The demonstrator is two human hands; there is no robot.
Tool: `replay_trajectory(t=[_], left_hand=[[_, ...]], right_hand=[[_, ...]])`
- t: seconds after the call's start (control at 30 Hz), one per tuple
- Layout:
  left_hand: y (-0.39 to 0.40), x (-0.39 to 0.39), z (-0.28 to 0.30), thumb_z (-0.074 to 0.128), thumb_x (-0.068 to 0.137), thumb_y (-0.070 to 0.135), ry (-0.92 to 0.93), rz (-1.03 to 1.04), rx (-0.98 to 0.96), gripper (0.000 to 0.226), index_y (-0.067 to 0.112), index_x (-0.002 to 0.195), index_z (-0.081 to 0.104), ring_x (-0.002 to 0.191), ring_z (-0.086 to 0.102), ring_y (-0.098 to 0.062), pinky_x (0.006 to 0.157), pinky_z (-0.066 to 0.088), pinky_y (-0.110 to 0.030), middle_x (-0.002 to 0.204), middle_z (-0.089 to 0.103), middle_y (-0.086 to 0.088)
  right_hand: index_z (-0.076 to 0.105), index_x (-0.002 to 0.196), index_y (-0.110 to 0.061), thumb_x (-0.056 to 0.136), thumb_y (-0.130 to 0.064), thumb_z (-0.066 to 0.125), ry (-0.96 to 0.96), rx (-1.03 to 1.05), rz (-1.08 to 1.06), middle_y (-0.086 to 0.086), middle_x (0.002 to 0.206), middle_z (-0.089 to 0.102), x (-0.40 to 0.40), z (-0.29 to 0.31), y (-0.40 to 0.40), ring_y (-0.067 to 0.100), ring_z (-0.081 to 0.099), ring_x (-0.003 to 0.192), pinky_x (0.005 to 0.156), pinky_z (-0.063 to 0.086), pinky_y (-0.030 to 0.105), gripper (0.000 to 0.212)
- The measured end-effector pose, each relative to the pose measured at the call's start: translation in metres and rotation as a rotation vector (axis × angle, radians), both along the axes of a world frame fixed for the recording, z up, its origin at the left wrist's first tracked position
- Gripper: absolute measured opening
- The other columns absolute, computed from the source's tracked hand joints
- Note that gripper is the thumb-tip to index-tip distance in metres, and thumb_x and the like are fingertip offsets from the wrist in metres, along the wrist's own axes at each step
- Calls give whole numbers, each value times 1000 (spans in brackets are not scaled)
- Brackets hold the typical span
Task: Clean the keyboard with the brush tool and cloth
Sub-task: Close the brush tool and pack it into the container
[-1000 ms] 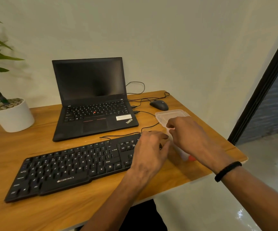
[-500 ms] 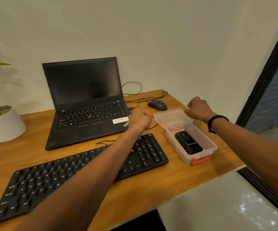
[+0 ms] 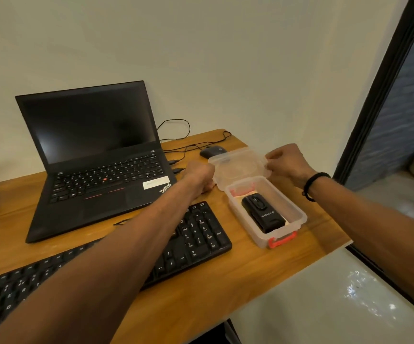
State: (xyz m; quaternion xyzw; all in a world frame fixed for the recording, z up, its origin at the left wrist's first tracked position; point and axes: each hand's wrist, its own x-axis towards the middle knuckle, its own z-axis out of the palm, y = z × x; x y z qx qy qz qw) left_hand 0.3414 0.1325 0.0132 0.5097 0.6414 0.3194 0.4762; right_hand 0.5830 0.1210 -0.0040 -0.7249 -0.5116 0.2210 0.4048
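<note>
Holding the clear plastic lid [image 3: 238, 167] at both side edges, my left hand [image 3: 199, 176] and right hand [image 3: 285, 161] pinch it above the far end of the clear plastic storage box with the red latch [image 3: 294, 219]. I judge the lid light and a little flexible, so the edge pinch suits it. Inside the box lies the black rectangular brush tool [image 3: 263, 214], flat, on something pale and pink that may be the cloth; I cannot tell for sure. The tool looks rigid, light and smooth, best taken across its long sides from above. The black full-size keyboard [image 3: 201, 234] sits just left of the box on the wooden tabletop [image 3: 213, 289]. The box stands near the tabletop's right edge, so little room lies there; bare wood in front of the keyboard offers space for the lid. The black laptop [image 3: 96, 155] and mouse [image 3: 212, 151] crowd the far side.
</note>
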Motion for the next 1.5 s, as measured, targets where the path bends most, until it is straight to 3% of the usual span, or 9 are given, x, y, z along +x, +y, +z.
replay_trajectory(t=[0.13, 0.23, 0.33, 0.47, 0.73, 0.87, 1.03, 1.33, 1.5], left_hand=[[-14, -7, 18, 34, 109, 51, -273, -42, 45, 54, 8, 101, 66, 89, 69, -24, 81, 58, -36, 99, 71, -13], [-16, -9, 26, 27, 104, 68, -341, -91, -5, 75, 5, 115, 68, 104, 70, -27, 95, 58, -43, 110, 74, -12], [-22, -10, 27, 51, 98, 66, -282, -142, 13, 63, 8, 112, 72, 97, 71, -21, 85, 58, -38, 107, 78, -8], [-31, -5, 12, 75, 91, 43, -187, -238, 61, 46, 14, 125, 65, 103, 67, -19, 86, 59, -36, 113, 72, -5], [-34, -1, -8, 80, 89, 33, -73, -326, 95, 32, 10, 110, 73, 107, 69, -21, 94, 60, -41, 116, 72, -7], [-37, -1, -4, 77, 91, 28, -67, -363, 135, 19, 13, 103, 73, 101, 72, -20, 85, 62, -36, 109, 74, -7], [-36, -2, -7, 77, 92, 32, -41, -388, 176, 20, 15, 103, 76, 98, 72, -16, 67, 59, -24, 107, 74, -4], [-31, -5, -8, 75, 92, 36, -23, -427, 185, 27, 17, 111, 77, 103, 70, -16, 79, 59, -30, 112, 74, -1], [-35, -2, -5, 73, 93, 37, 31, -435, 229, 26, 19, 110, 78, 103, 69, -15, 83, 60, -33, 110, 73, 1]], right_hand=[[76, 111, -13, 88, -7, 75, 72, 236, 74, 4, 107, 74, 1, 37, -34, 22, 72, 97, 82, 63, 35, 24], [78, 113, -19, 89, -19, 79, -193, 399, 133, -2, 103, 74, 0, 64, -77, 11, 71, 91, 77, 61, 26, 24], [77, 112, -16, 88, -18, 79, -473, 527, 253, -3, 99, 69, -8, 69, -129, 7, 66, 84, 72, 58, 23, 24], [78, 112, -11, 84, -10, 80, -762, 523, 401, 2, 100, 66, -11, 45, -171, 17, 64, 84, 70, 59, 37, 28], [78, 114, -20, 86, -15, 79, -837, 415, 428, -4, 105, 67, -16, 19, -203, 16, 67, 92, 69, 61, 31, 28], [79, 108, -23, 93, -40, 67, -690, 351, 388, -12, 101, 64, -20, 16, -213, 0, 60, 80, 69, 50, 15, 26], [76, 93, -36, 87, -54, 69, -388, 261, 148, -18, 97, 64, -26, 14, -213, -1, 63, 85, 66, 52, 17, 20], [62, 117, -31, 83, -49, 79, 362, -117, 49, 4, 98, 76, -23, 13, -210, 20, 78, 86, 79, 65, 42, 42], [66, 116, -19, 90, -42, 74, 434, -174, 79, 8, 92, 80, -27, 13, -211, 24, 78, 85, 79, 65, 41, 35]])
